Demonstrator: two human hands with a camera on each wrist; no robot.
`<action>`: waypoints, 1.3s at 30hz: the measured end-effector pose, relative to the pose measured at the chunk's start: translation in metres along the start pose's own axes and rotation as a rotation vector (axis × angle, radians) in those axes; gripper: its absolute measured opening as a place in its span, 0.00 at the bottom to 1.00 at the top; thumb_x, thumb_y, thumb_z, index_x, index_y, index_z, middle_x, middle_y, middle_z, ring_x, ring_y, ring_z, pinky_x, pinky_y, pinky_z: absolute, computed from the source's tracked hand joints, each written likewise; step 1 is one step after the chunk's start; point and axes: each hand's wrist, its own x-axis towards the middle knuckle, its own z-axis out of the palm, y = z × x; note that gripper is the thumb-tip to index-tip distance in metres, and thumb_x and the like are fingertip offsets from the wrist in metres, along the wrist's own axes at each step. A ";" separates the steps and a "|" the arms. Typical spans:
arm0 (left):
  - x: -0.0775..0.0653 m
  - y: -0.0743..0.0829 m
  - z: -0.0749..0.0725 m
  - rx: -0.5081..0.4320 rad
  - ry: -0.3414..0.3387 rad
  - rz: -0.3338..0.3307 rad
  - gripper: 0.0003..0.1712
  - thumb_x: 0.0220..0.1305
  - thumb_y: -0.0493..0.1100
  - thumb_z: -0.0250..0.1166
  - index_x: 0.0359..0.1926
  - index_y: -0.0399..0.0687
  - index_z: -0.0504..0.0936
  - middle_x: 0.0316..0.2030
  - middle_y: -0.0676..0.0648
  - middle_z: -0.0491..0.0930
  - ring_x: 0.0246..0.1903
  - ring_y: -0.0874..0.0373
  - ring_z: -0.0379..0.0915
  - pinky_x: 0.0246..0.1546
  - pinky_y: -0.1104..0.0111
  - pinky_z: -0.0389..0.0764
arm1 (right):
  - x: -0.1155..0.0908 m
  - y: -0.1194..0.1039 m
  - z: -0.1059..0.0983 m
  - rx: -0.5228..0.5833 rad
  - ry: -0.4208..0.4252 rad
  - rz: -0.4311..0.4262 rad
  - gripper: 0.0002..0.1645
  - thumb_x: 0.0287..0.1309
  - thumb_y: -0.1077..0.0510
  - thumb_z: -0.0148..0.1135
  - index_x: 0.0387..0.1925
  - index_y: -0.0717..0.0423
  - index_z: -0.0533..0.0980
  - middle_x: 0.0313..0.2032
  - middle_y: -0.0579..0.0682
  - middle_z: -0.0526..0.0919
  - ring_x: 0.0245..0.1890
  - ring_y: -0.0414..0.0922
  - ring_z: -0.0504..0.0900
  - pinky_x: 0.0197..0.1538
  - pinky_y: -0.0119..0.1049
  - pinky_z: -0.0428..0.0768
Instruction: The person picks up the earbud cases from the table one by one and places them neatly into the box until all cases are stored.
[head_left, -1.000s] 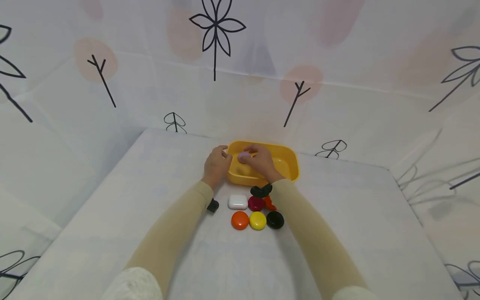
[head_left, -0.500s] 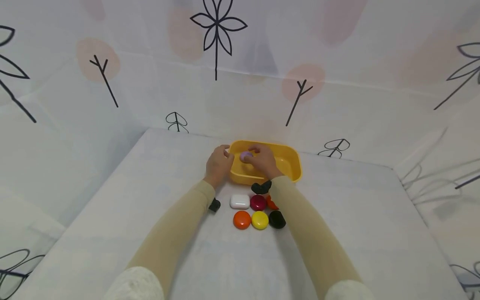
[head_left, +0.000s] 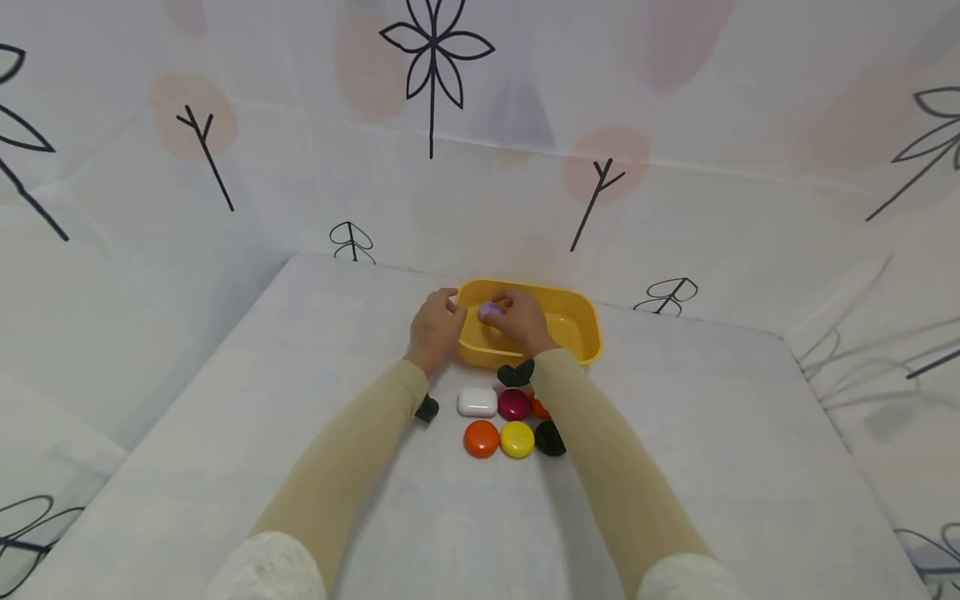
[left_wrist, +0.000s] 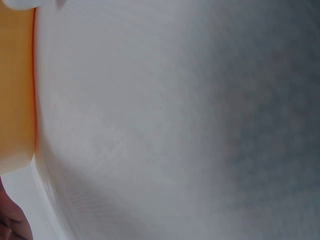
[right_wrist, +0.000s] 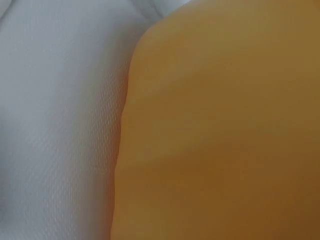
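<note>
In the head view a yellow plastic tray (head_left: pixel 573 333) stands at the back of the table. Over its left part my right hand (head_left: pixel 521 318) pinches a small, rounded purple piece (head_left: pixel 491 310) between thumb and fingers. My left hand (head_left: pixel 435 327) is at the tray's left end, thumb and fingers curled at the rim. In the left wrist view, part of a hand (left_wrist: pixel 12 215) shows below the tray wall (left_wrist: pixel 17 90). The right wrist view is mostly filled by the blurred yellow tray (right_wrist: pixel 215 125).
Before the tray lie a white rectangular piece (head_left: pixel 477 402), a dark heart-shaped piece (head_left: pixel 514 373), and glossy crimson (head_left: pixel 514 404), orange (head_left: pixel 481 438), yellow (head_left: pixel 517 439) and black (head_left: pixel 549 438) discs. A red-orange piece (head_left: pixel 540 407) and a small black piece (head_left: pixel 427 408) are partly behind the sleeves.
My right forearm has shifted slightly left and covers more of the red-orange piece and the black disc. The purple piece stays in my right hand; my left hand keeps its place.
</note>
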 end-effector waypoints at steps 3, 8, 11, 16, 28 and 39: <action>0.000 -0.001 0.001 -0.011 0.003 0.009 0.25 0.61 0.47 0.54 0.59 0.46 0.74 0.42 0.46 0.79 0.42 0.52 0.75 0.47 0.59 0.76 | 0.000 0.000 0.000 -0.010 -0.003 0.001 0.26 0.54 0.45 0.68 0.52 0.50 0.75 0.55 0.55 0.76 0.53 0.54 0.73 0.59 0.48 0.75; 0.000 -0.002 0.001 -0.009 0.013 0.019 0.25 0.61 0.47 0.54 0.59 0.46 0.74 0.41 0.46 0.79 0.41 0.52 0.75 0.46 0.59 0.76 | 0.002 0.000 0.001 -0.025 -0.019 -0.007 0.24 0.55 0.45 0.67 0.51 0.51 0.76 0.52 0.54 0.77 0.50 0.53 0.73 0.57 0.46 0.76; 0.001 -0.001 0.002 -0.009 0.013 0.017 0.26 0.61 0.47 0.54 0.60 0.46 0.74 0.41 0.46 0.79 0.41 0.52 0.75 0.46 0.60 0.76 | 0.003 0.001 0.001 -0.045 -0.025 -0.015 0.24 0.56 0.45 0.66 0.51 0.51 0.75 0.50 0.54 0.77 0.49 0.52 0.73 0.56 0.45 0.77; 0.000 0.001 0.001 -0.018 0.002 0.003 0.26 0.61 0.47 0.54 0.60 0.47 0.74 0.42 0.46 0.79 0.41 0.52 0.75 0.47 0.59 0.76 | 0.004 0.002 0.002 -0.045 -0.030 -0.006 0.24 0.56 0.46 0.66 0.52 0.51 0.75 0.48 0.52 0.78 0.48 0.51 0.74 0.58 0.44 0.76; -0.003 0.001 -0.002 -0.015 -0.008 -0.020 0.26 0.62 0.47 0.54 0.61 0.46 0.73 0.43 0.46 0.78 0.41 0.52 0.74 0.47 0.59 0.76 | 0.003 0.001 0.006 -0.081 -0.024 -0.004 0.23 0.59 0.45 0.64 0.52 0.50 0.74 0.45 0.51 0.78 0.47 0.50 0.74 0.58 0.44 0.76; -0.001 0.001 -0.001 -0.013 0.006 -0.010 0.25 0.62 0.47 0.54 0.60 0.46 0.74 0.42 0.46 0.78 0.40 0.52 0.75 0.46 0.59 0.76 | 0.003 0.002 0.006 -0.083 -0.006 -0.042 0.22 0.57 0.44 0.65 0.49 0.49 0.74 0.45 0.50 0.78 0.46 0.49 0.74 0.55 0.43 0.77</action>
